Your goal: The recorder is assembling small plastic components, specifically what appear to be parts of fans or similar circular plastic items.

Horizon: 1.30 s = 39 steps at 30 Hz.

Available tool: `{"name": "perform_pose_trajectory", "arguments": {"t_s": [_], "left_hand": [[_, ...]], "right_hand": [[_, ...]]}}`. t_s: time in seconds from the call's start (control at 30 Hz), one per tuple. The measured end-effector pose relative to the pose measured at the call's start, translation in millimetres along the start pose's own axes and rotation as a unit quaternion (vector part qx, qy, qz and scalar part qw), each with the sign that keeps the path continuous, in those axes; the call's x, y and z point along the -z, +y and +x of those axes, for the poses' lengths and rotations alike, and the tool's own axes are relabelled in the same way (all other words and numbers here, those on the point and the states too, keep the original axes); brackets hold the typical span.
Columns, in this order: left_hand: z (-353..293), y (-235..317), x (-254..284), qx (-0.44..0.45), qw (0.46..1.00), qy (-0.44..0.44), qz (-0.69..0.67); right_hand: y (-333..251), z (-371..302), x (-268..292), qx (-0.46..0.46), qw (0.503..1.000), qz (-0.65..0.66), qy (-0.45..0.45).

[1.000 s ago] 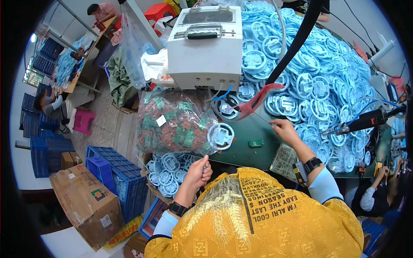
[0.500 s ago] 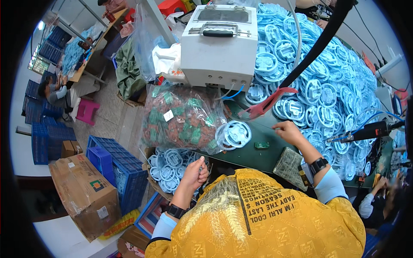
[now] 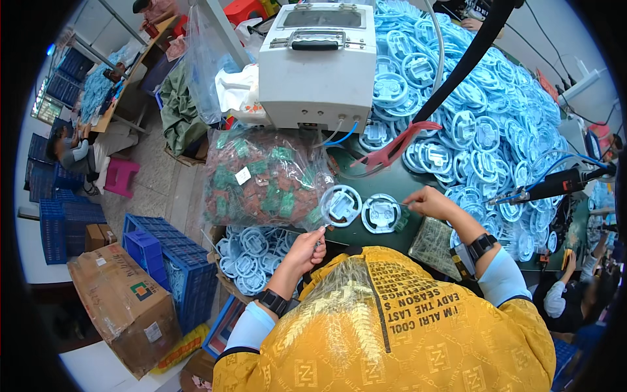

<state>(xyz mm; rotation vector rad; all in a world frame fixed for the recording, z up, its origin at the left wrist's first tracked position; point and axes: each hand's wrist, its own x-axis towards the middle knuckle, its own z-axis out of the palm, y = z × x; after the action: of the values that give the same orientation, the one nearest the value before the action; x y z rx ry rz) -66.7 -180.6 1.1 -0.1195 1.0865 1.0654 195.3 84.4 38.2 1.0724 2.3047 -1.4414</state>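
Note:
Two light-blue round plastic parts lie side by side on the green tabletop: one blue ring part [image 3: 341, 206] by the bag's edge, the other blue ring part [image 3: 382, 213] to its right. My left hand [image 3: 307, 250] is closed below the first part, near the table's front edge. Something small and dark shows in its fist, too little to name. Fingers pinched, my right hand [image 3: 431, 202] is just beyond the second part's right edge. A small green circuit board [image 3: 401, 221] sits below its fingertips, against that part. What the pinch holds is hidden.
A clear bag of red and green pieces [image 3: 268, 179] lies left, before a white machine [image 3: 318, 72]. Blue parts form a large heap [image 3: 477, 124] at right; more fill a carton [image 3: 251, 258] below. A wrapped block [image 3: 434, 247] is near my right wrist. A black arm [image 3: 467, 62] hangs overhead.
A second blue ring part now lies separately beside the first. My right hand has moved left and slightly down toward it. My left hand has come up to the table edge, still closed.

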Motion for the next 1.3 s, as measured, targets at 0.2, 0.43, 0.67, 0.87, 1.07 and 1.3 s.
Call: {"name": "perform_pose_trajectory", "arguments": {"t_s": [0.2,0.43,0.67,0.87,1.07,1.3], "left_hand": [[26,0,0,0.029,0.999,0.007,0.028],[34,1,1,0.037,0.999,0.008,0.033],[25,6,-4,0.043,0.998,-0.015,0.037],[8,20,-33,0.044,0.993,-0.092,0.060],[32,27,-66,-0.038,0.998,-0.047,0.031],[76,34,-102,-0.054,0.994,-0.098,0.016]], "right_hand": [[-17,17,-32,0.057,0.998,-0.027,-0.024],[-14,13,-58,0.090,0.996,-0.010,-0.011],[21,-51,14,0.042,0.996,-0.063,0.038],[31,-58,12,0.000,0.978,-0.066,0.198],[-6,-79,1,-0.104,0.956,0.268,0.052],[-23,-123,-1,-0.136,0.914,0.381,-0.011]]}}
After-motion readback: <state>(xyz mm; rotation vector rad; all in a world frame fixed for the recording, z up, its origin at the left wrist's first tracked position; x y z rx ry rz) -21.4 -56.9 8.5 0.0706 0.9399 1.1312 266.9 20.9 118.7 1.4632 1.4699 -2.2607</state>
